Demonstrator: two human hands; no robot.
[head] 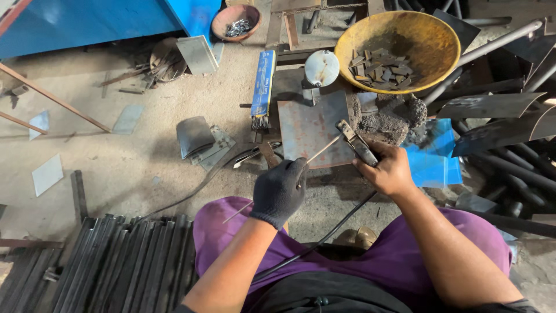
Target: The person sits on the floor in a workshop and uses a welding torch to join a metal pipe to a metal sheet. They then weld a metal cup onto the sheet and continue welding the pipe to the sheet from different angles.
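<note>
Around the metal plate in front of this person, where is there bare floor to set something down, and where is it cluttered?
Bare sandy floor lies left of the curved metal piece, between the flat offcuts. The rusty plate has an open centre. Crowded: pipes to the right, stacked bars lower left, yellow pan above.

A sandy floor (145, 133) is seen under everything. Just beyond the fingers, a flat metal plate (310, 124) is laid on a low stand. A yellow bowl (428, 35) of metal bits is set farther off. Dark metal bars (116, 261) are piled on the floor, near the gloved fingers (292, 171).
</note>
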